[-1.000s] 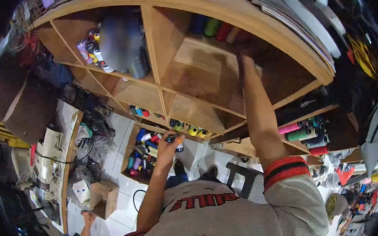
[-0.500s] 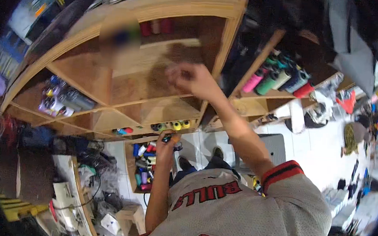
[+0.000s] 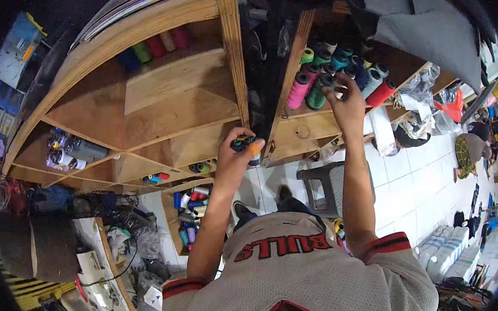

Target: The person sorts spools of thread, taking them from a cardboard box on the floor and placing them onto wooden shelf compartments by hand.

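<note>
My left hand (image 3: 234, 163) is closed around a small dark thread spool (image 3: 242, 142), in front of the wooden shelf's right edge. An orange patch (image 3: 254, 149) shows at its thumb; I cannot tell whether it belongs to the spool. On the right shelf, my right hand (image 3: 348, 102) has its thumb and fingers around a white thread spool (image 3: 339, 92), which they partly hide. Close beside these fingers stand a green spool (image 3: 318, 96) and a pink spool (image 3: 298, 91). A red spool (image 3: 381, 93) lies to the right of the hand.
A large wooden shelf (image 3: 176, 114) with compartments fills the left, holding several spools. Below it stands a box of mixed spools (image 3: 193, 209). A grey stool (image 3: 321, 187) is on the white tiled floor (image 3: 401, 185). Another person (image 3: 471, 151) is far right.
My right hand has gone from the left shelf's compartment over to the spools on the right shelf. My left hand has risen with its spool, and the view has turned right.
</note>
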The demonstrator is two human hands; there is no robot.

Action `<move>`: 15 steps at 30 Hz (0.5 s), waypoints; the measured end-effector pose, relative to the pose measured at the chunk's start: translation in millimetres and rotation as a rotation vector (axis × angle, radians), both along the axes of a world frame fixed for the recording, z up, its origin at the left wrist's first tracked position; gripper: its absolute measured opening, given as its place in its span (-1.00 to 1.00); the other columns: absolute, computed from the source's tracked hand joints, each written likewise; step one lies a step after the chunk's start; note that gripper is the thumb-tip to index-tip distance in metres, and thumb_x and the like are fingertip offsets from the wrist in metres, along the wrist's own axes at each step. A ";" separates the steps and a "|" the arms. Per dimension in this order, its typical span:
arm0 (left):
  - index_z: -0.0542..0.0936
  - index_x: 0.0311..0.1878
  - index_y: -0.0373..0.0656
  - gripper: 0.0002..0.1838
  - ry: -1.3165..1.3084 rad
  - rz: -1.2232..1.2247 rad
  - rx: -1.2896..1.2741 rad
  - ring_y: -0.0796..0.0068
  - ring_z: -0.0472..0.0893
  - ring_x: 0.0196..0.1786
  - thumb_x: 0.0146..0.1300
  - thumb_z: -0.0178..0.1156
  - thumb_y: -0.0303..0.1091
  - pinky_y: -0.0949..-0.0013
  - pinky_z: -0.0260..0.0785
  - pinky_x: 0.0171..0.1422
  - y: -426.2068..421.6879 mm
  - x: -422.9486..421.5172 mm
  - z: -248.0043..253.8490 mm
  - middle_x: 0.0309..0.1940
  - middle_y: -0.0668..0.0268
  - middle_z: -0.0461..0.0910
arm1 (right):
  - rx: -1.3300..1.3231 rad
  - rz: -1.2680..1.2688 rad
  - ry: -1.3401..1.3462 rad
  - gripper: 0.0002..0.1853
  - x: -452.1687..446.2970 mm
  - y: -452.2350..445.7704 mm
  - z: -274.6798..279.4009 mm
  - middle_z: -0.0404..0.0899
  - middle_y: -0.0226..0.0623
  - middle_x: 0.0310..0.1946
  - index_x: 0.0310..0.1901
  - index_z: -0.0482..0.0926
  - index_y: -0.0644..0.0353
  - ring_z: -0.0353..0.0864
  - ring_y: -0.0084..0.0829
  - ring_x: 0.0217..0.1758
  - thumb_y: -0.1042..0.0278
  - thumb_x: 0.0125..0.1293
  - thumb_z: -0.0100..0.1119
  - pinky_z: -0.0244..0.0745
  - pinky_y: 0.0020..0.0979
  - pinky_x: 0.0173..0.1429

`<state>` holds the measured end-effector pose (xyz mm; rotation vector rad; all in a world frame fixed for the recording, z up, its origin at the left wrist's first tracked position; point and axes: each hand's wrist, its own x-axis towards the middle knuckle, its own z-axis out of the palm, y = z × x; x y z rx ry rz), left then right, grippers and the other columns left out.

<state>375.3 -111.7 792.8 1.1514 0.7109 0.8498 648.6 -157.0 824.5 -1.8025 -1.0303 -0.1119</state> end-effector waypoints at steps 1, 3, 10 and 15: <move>0.49 -0.26 -0.16 -0.75 -0.002 0.023 -0.007 0.73 0.36 -0.42 0.08 0.35 -0.34 0.61 0.19 -0.37 -0.5 0.5 1.2 -0.46 0.50 0.45 | -0.002 0.042 0.105 -0.56 -8.6 -1.8 8.2 0.61 -0.15 -0.20 -0.03 0.51 0.31 0.62 -0.39 -0.09 0.33 0.05 0.33 0.46 -0.40 0.02; 0.49 -0.25 -0.16 -0.75 -0.010 0.063 -0.019 0.73 0.36 -0.42 0.08 0.35 -0.34 0.61 0.18 -0.37 -1.2 3.4 4.9 -0.47 0.49 0.44 | -0.004 0.121 0.310 -0.60 -31.0 -15.3 27.1 0.61 -0.15 -0.17 -0.05 0.51 0.31 0.63 -0.41 -0.12 0.35 0.07 0.31 0.47 -0.40 0.01; 0.42 -0.10 -0.21 -0.66 0.160 0.214 0.209 0.44 0.49 -0.17 0.14 0.28 -0.29 0.39 0.34 -0.08 -26.4 40.0 -37.7 -0.26 0.27 0.49 | -0.232 0.904 1.090 -0.27 -128.2 -49.0 -26.1 0.36 -0.13 0.14 0.34 0.11 0.24 0.35 -0.38 0.21 -0.02 0.30 0.12 0.29 -0.37 0.25; 0.06 0.31 -0.40 -0.22 0.614 -0.015 0.384 -0.09 0.36 0.15 0.20 0.16 -0.11 0.09 0.24 0.21 -33.2 52.9 -95.3 0.14 -0.17 0.27 | -0.040 0.768 1.783 -0.38 -134.9 -52.6 -96.1 0.32 -0.32 0.19 0.28 0.21 -0.01 0.31 -0.39 0.24 -0.08 0.28 0.12 0.26 -0.29 0.27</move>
